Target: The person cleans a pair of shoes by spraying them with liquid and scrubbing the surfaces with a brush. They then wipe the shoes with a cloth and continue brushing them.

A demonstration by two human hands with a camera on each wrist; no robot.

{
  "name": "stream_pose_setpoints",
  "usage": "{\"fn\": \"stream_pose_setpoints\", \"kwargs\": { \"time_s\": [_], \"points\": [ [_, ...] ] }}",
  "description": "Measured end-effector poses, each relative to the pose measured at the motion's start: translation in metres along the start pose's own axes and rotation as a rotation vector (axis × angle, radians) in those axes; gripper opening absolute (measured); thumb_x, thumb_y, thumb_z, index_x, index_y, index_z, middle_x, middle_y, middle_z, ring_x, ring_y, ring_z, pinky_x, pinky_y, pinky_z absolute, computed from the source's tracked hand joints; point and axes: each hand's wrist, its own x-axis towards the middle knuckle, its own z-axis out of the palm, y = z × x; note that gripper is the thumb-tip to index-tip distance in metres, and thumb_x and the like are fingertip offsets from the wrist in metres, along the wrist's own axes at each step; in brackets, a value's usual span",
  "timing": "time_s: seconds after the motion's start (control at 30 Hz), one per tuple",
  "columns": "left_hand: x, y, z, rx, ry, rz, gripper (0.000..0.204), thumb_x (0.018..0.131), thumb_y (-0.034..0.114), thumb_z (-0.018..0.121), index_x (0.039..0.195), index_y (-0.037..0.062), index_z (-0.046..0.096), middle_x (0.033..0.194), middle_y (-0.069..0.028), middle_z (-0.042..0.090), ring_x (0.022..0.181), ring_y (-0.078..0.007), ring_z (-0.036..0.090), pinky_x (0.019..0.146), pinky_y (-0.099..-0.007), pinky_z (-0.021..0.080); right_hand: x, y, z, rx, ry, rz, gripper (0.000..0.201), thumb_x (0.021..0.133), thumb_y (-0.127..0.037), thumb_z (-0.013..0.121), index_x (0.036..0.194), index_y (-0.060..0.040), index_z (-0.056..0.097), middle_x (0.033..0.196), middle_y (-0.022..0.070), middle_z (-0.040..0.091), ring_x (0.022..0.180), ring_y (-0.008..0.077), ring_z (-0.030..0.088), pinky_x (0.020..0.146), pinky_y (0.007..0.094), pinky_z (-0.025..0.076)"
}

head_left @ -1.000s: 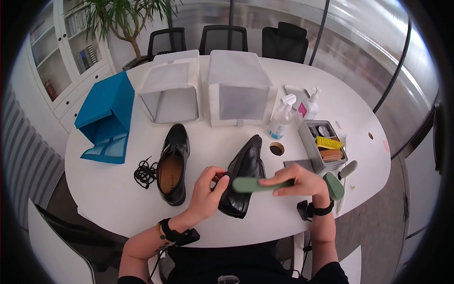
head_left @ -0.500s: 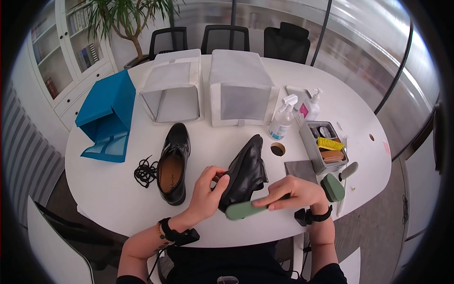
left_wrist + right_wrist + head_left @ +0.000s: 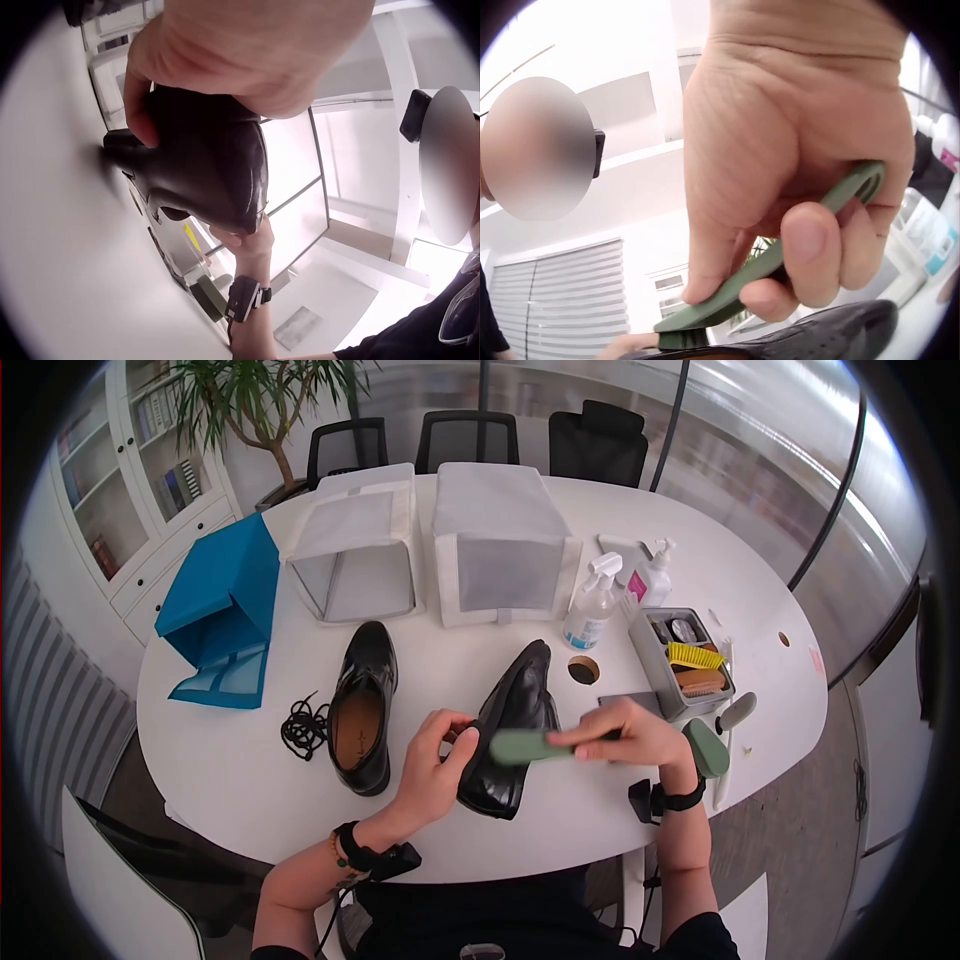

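Note:
My left hand [image 3: 430, 775] grips the heel end of a black leather shoe [image 3: 517, 695], which lies tipped on its side on the white table; the left wrist view shows fingers wrapped over the shoe [image 3: 202, 165]. In my right hand [image 3: 640, 735] is a green-handled brush [image 3: 525, 747], held over the shoe's side. The right wrist view has the brush handle [image 3: 757, 270] pinched between thumb and fingers, its dark bristles at the leather. The other black shoe [image 3: 362, 710] stands upright to the left, with black laces [image 3: 304, 727] beside it.
A blue box [image 3: 225, 585] and two white boxes [image 3: 350, 545] [image 3: 505, 550] stand at the back. Right of them are a spray bottle [image 3: 590, 605], a pump bottle [image 3: 655, 575], a grey tray [image 3: 685, 705] of brushes, and another green brush [image 3: 707, 748].
The brush in my right hand went down toward the shoe's near end and is now back up over its side. The left hand keeps its grip on the shoe.

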Motion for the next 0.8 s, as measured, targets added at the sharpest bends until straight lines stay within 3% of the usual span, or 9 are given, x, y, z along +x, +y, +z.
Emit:
{"fn": "stream_pose_setpoints", "kwargs": {
  "time_s": [0.07, 0.13, 0.2, 0.27, 0.33, 0.4, 0.5, 0.6, 0.8],
  "points": [
    [0.000, 0.001, 0.001, -0.010, -0.007, 0.004, 0.023, 0.099, 0.018, 0.060, 0.110, -0.0023, 0.061, 0.101, -0.0106, 0.060, 0.090, -0.0200, 0.058, 0.084, -0.0322, 0.047, -0.001, 0.006, -0.002, -0.089, 0.234, 0.056, 0.036, 0.094, -0.008, 0.071, 0.130, -0.0091, 0.070, 0.087, 0.0098, 0.074, 0.070, 0.0135, 0.059, 0.069, 0.0287, 0.048],
    [-0.002, 0.006, 0.001, 0.045, -0.013, 0.013, 0.023, 0.100, 0.018, 0.060, 0.110, -0.0025, 0.061, 0.101, -0.0109, 0.060, 0.090, -0.0201, 0.058, 0.084, -0.0322, 0.047, -0.002, 0.005, -0.006, -0.079, 0.184, 0.023, 0.035, 0.095, -0.008, 0.070, 0.130, -0.0091, 0.070, 0.093, 0.0107, 0.075, 0.074, 0.0132, 0.062, 0.073, 0.0282, 0.050],
    [-0.001, 0.008, 0.001, 0.051, -0.013, 0.019, 0.024, 0.099, 0.018, 0.060, 0.110, -0.0026, 0.061, 0.101, -0.0110, 0.060, 0.089, -0.0202, 0.058, 0.084, -0.0322, 0.047, -0.002, 0.000, -0.010, -0.003, -0.091, 0.122, 0.034, 0.096, -0.009, 0.070, 0.130, -0.0085, 0.070, 0.104, 0.0113, 0.077, 0.084, 0.0123, 0.066, 0.081, 0.0274, 0.052],
    [-0.001, 0.007, 0.001, 0.057, -0.016, 0.024, 0.024, 0.099, 0.018, 0.060, 0.110, -0.0027, 0.061, 0.101, -0.0111, 0.060, 0.089, -0.0202, 0.058, 0.083, -0.0322, 0.047, -0.002, 0.001, -0.009, 0.012, -0.072, 0.129, 0.034, 0.096, -0.010, 0.070, 0.130, -0.0077, 0.069, 0.114, 0.0103, 0.076, 0.094, 0.0109, 0.068, 0.089, 0.0271, 0.052],
    [-0.001, 0.005, 0.001, 0.027, -0.016, 0.032, 0.024, 0.099, 0.018, 0.061, 0.110, -0.0028, 0.061, 0.101, -0.0111, 0.060, 0.088, -0.0202, 0.058, 0.083, -0.0324, 0.047, -0.002, 0.007, -0.006, 0.014, 0.213, 0.182, 0.034, 0.096, -0.010, 0.070, 0.130, -0.0081, 0.069, 0.116, 0.0097, 0.076, 0.098, 0.0097, 0.067, 0.091, 0.0268, 0.051],
    [-0.001, 0.007, 0.001, 0.034, -0.017, 0.028, 0.024, 0.099, 0.018, 0.061, 0.110, -0.0028, 0.061, 0.101, -0.0112, 0.060, 0.088, -0.0203, 0.058, 0.082, -0.0325, 0.047, -0.002, 0.011, -0.006, 0.006, 0.282, 0.195, 0.034, 0.095, -0.009, 0.070, 0.130, -0.0074, 0.069, 0.118, 0.0095, 0.076, 0.098, 0.0095, 0.067, 0.092, 0.0272, 0.051],
    [-0.001, 0.007, 0.001, 0.049, -0.019, 0.026, 0.024, 0.099, 0.019, 0.060, 0.110, -0.0029, 0.060, 0.101, -0.0113, 0.060, 0.088, -0.0204, 0.058, 0.082, -0.0327, 0.047, -0.004, 0.009, -0.009, 0.081, 0.038, 0.104, 0.039, 0.093, -0.007, 0.073, 0.131, -0.0083, 0.069, 0.118, 0.0103, 0.075, 0.096, 0.0110, 0.068, 0.091, 0.0262, 0.051],
    [-0.001, 0.007, 0.001, 0.051, -0.022, 0.017, 0.025, 0.100, 0.019, 0.060, 0.110, -0.0028, 0.061, 0.101, -0.0113, 0.060, 0.088, -0.0204, 0.058, 0.082, -0.0326, 0.047, -0.001, -0.004, -0.008, 0.059, -0.034, 0.156, 0.042, 0.090, -0.006, 0.075, 0.131, -0.0092, 0.069, 0.117, 0.0103, 0.076, 0.094, 0.0114, 0.069, 0.090, 0.0257, 0.051],
    [-0.001, 0.007, 0.001, 0.033, -0.023, 0.010, 0.025, 0.100, 0.020, 0.060, 0.110, -0.0024, 0.061, 0.102, -0.0111, 0.060, 0.088, -0.0203, 0.059, 0.081, -0.0325, 0.047, -0.005, 0.011, -0.010, -0.047, 0.302, 0.233, 0.047, 0.089, -0.004, 0.075, 0.135, -0.0086, 0.066, 0.126, 0.0092, 0.073, 0.108, 0.0110, 0.066, 0.093, 0.0268, 0.051]
  ]
}}
